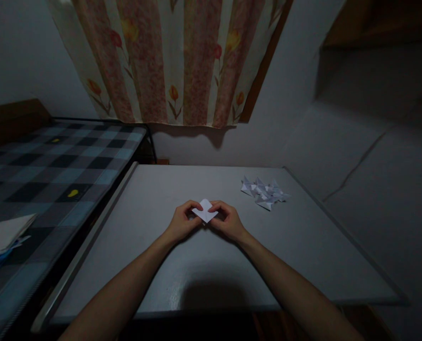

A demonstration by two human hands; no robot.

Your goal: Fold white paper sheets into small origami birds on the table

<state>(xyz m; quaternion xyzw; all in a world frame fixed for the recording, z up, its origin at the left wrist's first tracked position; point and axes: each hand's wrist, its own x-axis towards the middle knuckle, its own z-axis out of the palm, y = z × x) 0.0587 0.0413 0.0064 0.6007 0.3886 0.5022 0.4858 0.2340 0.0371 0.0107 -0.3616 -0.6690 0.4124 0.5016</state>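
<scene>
A small piece of folded white paper (205,214), diamond-shaped with a crease down its middle, is held up between both hands over the table. My left hand (184,219) pinches its left corner between thumb and fingers. On the opposite corner, my right hand (229,220) has the same kind of pinch. The fingertips behind the paper are partly hidden. To the right and farther back lies a loose pile of folded white paper pieces (265,192) with pointed tips.
The white table (154,189) has a raised edge on its left side. Left of it stands a bed with a checkered cover (100,163), with stacked papers (6,234) on it. A striped, flowered curtain (173,61) hangs at the back wall. A brown shelf (381,23) juts out upper right.
</scene>
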